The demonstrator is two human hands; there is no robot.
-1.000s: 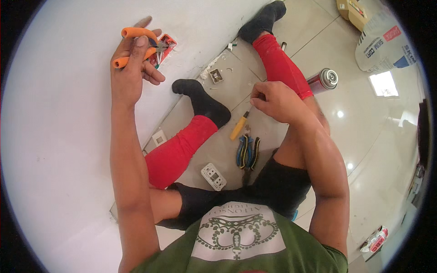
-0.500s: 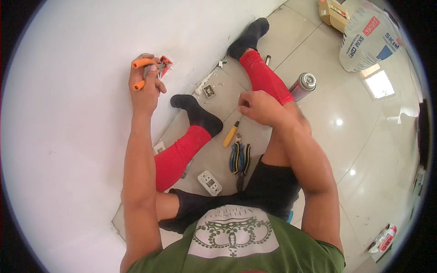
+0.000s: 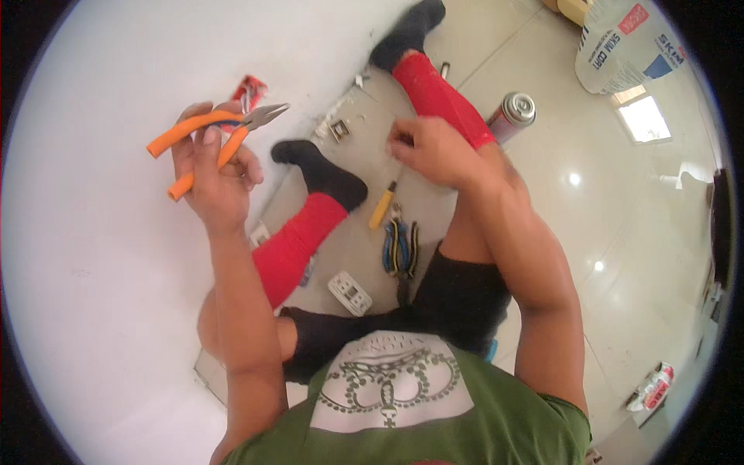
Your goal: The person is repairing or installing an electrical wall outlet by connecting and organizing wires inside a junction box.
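My left hand [image 3: 213, 178] is raised in front of the white wall and holds orange-handled pliers [image 3: 205, 143], whose metal jaws point right. My right hand [image 3: 434, 151] hovers above my right shin with its fingers curled together; I see nothing between them. I sit on the floor, both legs stretched out in red sleeves and black socks. Between my legs lie a yellow-handled screwdriver [image 3: 381, 208] and blue-and-yellow pliers [image 3: 400, 248].
A white socket plate [image 3: 350, 292] lies near my left knee and a small metal part [image 3: 339, 128] by the wall's foot. A red packet [image 3: 249, 89] sits against the wall. A spray can [image 3: 511, 116] stands beyond my right leg, a large white sack [image 3: 628, 46] farther back.
My left hand has come down and nearer with the orange pliers, which now point right. My right hand has stayed over my right leg.
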